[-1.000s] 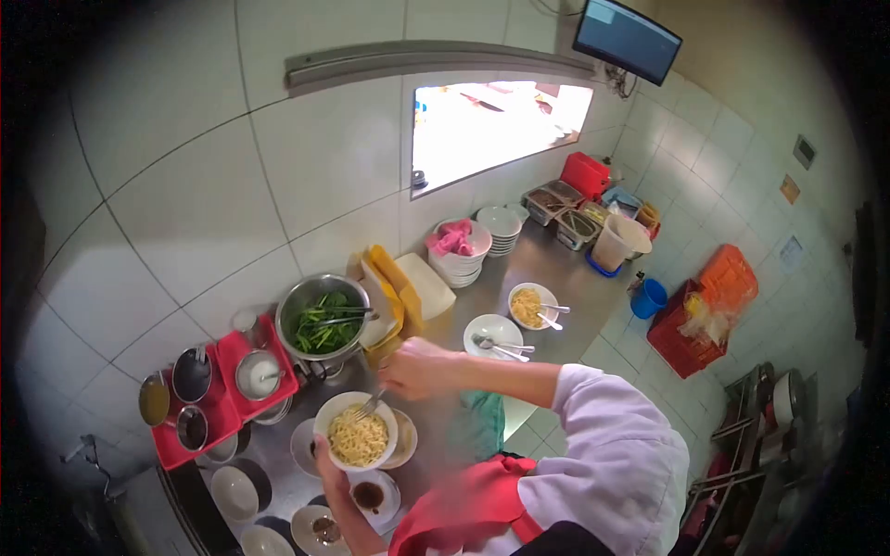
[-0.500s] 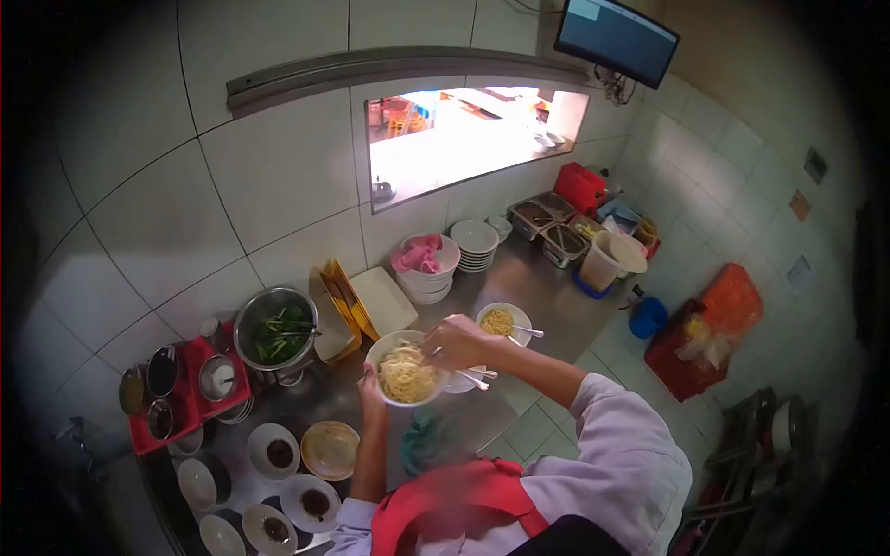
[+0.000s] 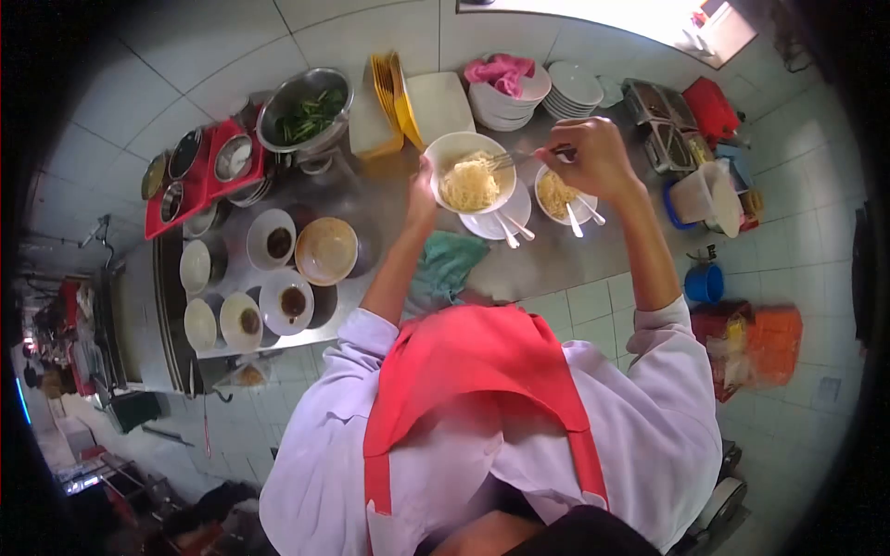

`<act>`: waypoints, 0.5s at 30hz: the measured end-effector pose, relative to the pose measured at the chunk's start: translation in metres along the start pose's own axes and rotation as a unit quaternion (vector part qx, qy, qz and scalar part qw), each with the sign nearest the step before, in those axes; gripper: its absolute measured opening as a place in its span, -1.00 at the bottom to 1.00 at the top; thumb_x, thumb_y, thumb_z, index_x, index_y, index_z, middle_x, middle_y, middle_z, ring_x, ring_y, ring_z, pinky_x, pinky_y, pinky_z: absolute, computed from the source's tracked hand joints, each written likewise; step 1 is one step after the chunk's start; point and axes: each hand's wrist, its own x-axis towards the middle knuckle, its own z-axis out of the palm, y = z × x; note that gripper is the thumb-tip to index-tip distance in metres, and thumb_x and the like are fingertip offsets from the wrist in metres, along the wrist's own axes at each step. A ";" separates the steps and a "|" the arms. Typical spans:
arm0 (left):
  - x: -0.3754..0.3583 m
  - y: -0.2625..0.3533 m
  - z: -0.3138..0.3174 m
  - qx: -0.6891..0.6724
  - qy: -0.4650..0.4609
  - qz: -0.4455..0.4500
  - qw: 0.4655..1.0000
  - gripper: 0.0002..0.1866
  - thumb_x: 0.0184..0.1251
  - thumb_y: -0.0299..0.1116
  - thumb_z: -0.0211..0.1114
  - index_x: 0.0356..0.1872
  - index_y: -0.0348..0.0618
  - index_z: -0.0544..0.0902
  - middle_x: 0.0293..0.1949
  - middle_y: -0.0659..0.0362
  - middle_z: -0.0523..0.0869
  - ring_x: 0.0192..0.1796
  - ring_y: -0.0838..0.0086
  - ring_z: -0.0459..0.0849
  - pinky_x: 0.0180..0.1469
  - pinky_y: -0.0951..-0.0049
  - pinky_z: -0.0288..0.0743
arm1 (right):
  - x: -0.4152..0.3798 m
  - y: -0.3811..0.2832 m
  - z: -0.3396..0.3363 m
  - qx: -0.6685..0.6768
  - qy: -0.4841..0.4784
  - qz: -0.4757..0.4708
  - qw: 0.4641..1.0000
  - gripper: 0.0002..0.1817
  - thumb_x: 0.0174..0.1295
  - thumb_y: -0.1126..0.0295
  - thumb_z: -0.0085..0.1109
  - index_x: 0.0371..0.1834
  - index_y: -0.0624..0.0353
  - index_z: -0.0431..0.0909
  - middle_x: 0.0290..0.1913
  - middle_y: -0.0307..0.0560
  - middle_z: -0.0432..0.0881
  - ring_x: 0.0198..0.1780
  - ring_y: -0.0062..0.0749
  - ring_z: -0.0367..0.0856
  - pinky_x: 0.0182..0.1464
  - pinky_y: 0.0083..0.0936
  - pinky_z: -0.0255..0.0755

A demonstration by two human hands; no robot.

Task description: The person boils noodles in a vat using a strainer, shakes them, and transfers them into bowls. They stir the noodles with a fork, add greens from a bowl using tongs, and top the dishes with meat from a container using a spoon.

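My left hand (image 3: 421, 199) grips the left rim of a white bowl (image 3: 445, 151) and holds it above the steel counter. Pale noodles (image 3: 471, 183) lie heaped inside it. Closed around a fork (image 3: 515, 158), my right hand (image 3: 593, 165) is at the bowl's right side, the tines touching the noodles at the rim. Partly hidden below the held bowl is a white plate (image 3: 485, 225) with two utensil handles across it. Under my right wrist stands a second bowl of noodles (image 3: 556, 192), with a spoon and another utensil in it.
Several bowls with dark sauce (image 3: 291, 301) stand on the left, near a yellowish bowl (image 3: 326, 250). Behind are a steel bowl of greens (image 3: 311, 116), yellow holders (image 3: 394, 97), stacked plates (image 3: 575, 83) and a pink cloth (image 3: 501, 72). A green cloth (image 3: 450, 264) lies at the counter's front edge.
The view has tilted down, showing more of the apron and counter. My right hand has drawn up and right from the noodles, and the fork's tines now show at the rim.
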 end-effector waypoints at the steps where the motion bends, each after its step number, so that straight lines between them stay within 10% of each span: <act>1: 0.004 -0.001 0.001 -0.009 -0.010 0.014 1.000 -0.35 0.52 0.10 -0.16 0.11 -0.37 0.54 -0.03 0.10 0.67 0.00 0.43 0.62 0.15 0.40 0.43 | 0.001 0.000 0.008 -0.047 -0.006 -0.024 0.999 -0.88 -0.08 0.28 0.31 -0.58 0.05 0.66 -0.53 -0.12 0.64 -0.46 -0.18 0.63 -0.38 -0.33 0.50; 3: 0.009 0.000 0.011 -0.018 -0.019 0.022 0.999 -0.34 0.51 0.12 -0.16 0.10 -0.37 0.54 -0.04 0.08 0.67 -0.01 0.43 0.63 0.13 0.41 0.45 | 0.002 0.014 0.035 -0.092 -0.016 -0.045 0.995 -0.88 -0.07 0.28 0.32 -0.58 0.06 0.66 -0.55 -0.11 0.63 -0.48 -0.18 0.63 -0.39 -0.34 0.50; 5: 0.004 -0.001 0.018 0.029 -0.021 -0.008 0.999 -0.33 0.49 0.15 -0.14 0.09 -0.37 0.55 -0.04 0.05 0.67 -0.01 0.42 0.64 0.10 0.40 0.48 | -0.003 0.036 0.078 0.149 -0.003 -0.078 0.986 -0.85 -0.06 0.36 0.40 -0.59 0.13 0.61 -0.58 -0.16 0.59 -0.59 -0.28 0.59 -0.51 -0.43 0.43; 15: 0.006 0.004 0.029 -0.007 -0.029 -0.012 0.999 -0.24 0.39 0.27 -0.08 0.10 -0.36 0.53 -0.03 0.06 0.68 -0.02 0.41 0.66 0.07 0.43 0.49 | -0.002 0.042 0.062 0.033 0.031 -0.068 0.997 -0.82 -0.06 0.38 0.37 -0.60 0.21 0.57 -0.60 -0.14 0.58 -0.59 -0.27 0.53 -0.50 -0.45 0.41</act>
